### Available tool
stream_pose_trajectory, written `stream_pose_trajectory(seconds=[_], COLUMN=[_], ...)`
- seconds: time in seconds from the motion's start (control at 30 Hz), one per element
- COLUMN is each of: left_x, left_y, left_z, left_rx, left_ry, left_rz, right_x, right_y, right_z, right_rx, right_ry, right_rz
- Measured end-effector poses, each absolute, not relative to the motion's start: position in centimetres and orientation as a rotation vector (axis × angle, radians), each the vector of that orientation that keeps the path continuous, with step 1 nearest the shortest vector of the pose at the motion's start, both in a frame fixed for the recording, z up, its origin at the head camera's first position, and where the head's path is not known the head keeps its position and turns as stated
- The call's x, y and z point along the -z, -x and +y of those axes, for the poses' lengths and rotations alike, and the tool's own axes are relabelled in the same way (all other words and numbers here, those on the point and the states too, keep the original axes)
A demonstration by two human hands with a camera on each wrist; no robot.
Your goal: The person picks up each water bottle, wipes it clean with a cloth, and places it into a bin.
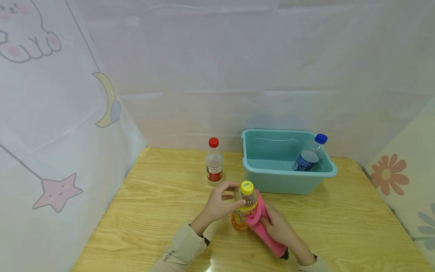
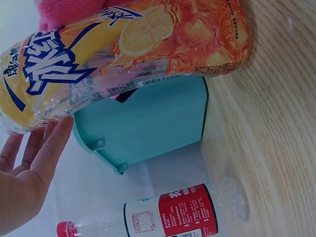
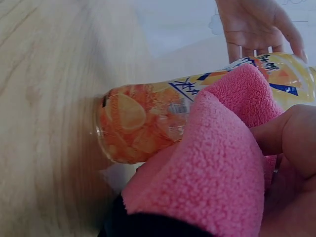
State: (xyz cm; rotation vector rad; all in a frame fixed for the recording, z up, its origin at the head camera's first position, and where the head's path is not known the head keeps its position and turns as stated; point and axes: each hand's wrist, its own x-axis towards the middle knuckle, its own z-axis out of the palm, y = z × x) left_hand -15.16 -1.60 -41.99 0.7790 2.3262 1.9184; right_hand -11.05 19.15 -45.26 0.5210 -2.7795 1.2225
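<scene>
A clear plastic drink bottle [image 1: 239,223] with a yellow cap and an orange lemon-printed label stands on the wooden table in front of me. My left hand [image 1: 217,204] holds it near the shoulder, thumb on the near side and fingers behind. On the bottle's right side, my right hand [image 1: 279,226] grips a pink fleecy cloth [image 1: 268,236] that lies against the label. In the right wrist view the cloth [image 3: 212,163] covers part of the bottle [image 3: 143,118], and the thumb presses on it. The left wrist view shows the left fingers [image 2: 47,153] at the bottle's upper end.
A teal plastic bin [image 1: 278,181] stands behind the hands on the right. Inside it leans a clear bottle [image 1: 307,158] with a blue cap and label. Left of the bin, a red-capped bottle [image 1: 215,166] stands upright. White printed sheets [image 1: 210,68] hang around the table [image 1: 142,211].
</scene>
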Motion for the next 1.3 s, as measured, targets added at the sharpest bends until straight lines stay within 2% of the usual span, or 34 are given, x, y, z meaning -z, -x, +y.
stream_pose_trajectory(seconds=[1.3], left_x=[42.3], left_y=[15.2], left_z=[-1.6], left_rx=[-1.899], left_ry=[-0.778], left_rz=[2.352], right_x=[47.6], right_y=[11.2], right_z=[18.5], right_rx=[-0.932], right_ry=[-0.561], right_rz=[-2.95])
